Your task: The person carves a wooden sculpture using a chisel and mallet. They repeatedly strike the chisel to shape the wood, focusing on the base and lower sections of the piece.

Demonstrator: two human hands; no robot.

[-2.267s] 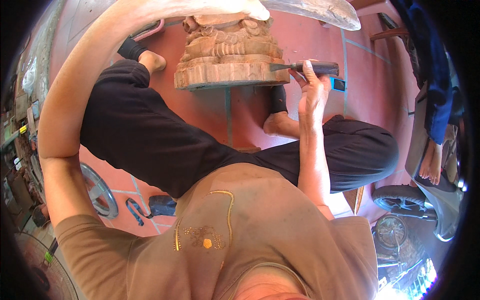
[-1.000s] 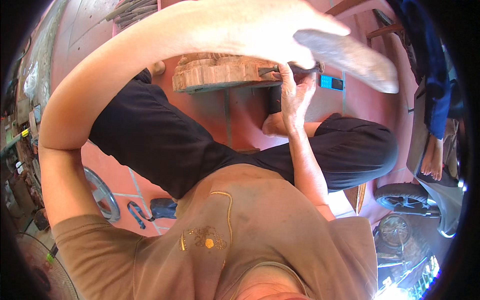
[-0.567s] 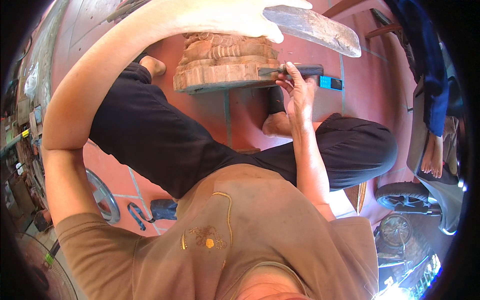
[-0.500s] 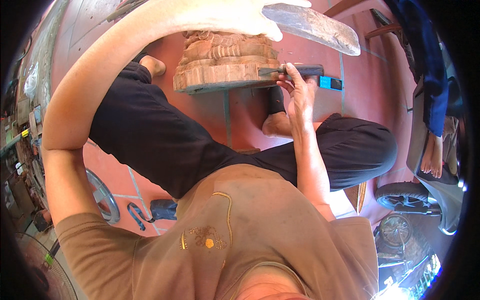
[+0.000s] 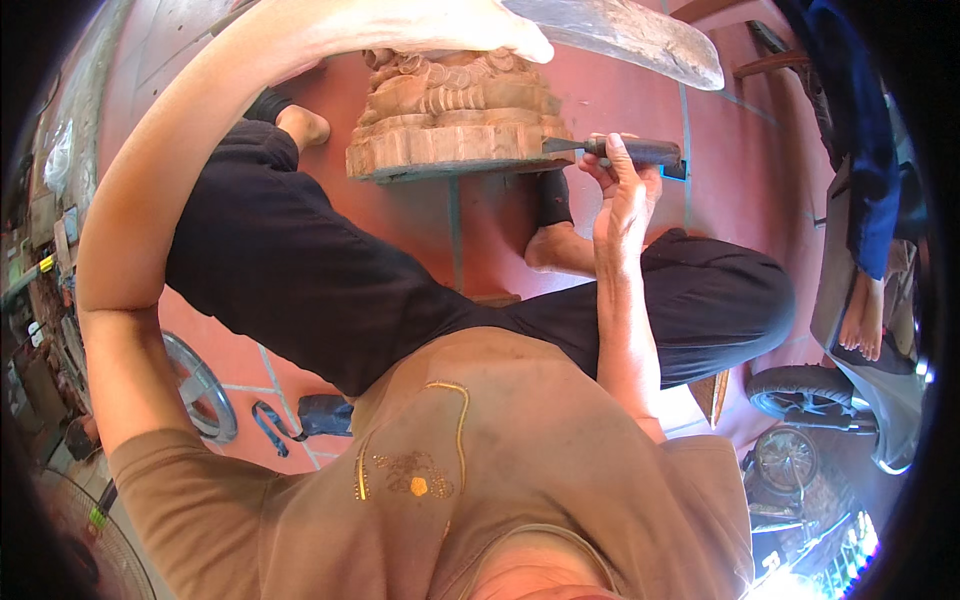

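Note:
A carved wooden figure (image 5: 455, 105) with a broad, pale base stands on the floor between my feet. My right hand (image 5: 625, 190) is closed round a chisel (image 5: 640, 151) with a dark handle. The blade points left, its tip at the right end of the base. My left arm arches over the top of the carving. At the picture's upper edge my left hand (image 5: 515, 35) is closed on the near end of a thick wooden club (image 5: 640, 40), which reaches out to the right. Some of that hand's fingers are cut off by the edge.
A phone (image 5: 674, 171) lies on the red tiled floor (image 5: 500, 230), mostly hidden behind the chisel handle. At the right are another person's feet (image 5: 863, 320) and a motorbike wheel (image 5: 803, 392). A fan (image 5: 90, 540) stands at the lower left.
My right hand has moved right with the chisel, which now covers most of the phone. My left hand and the wooden club have lifted slightly toward the upper edge.

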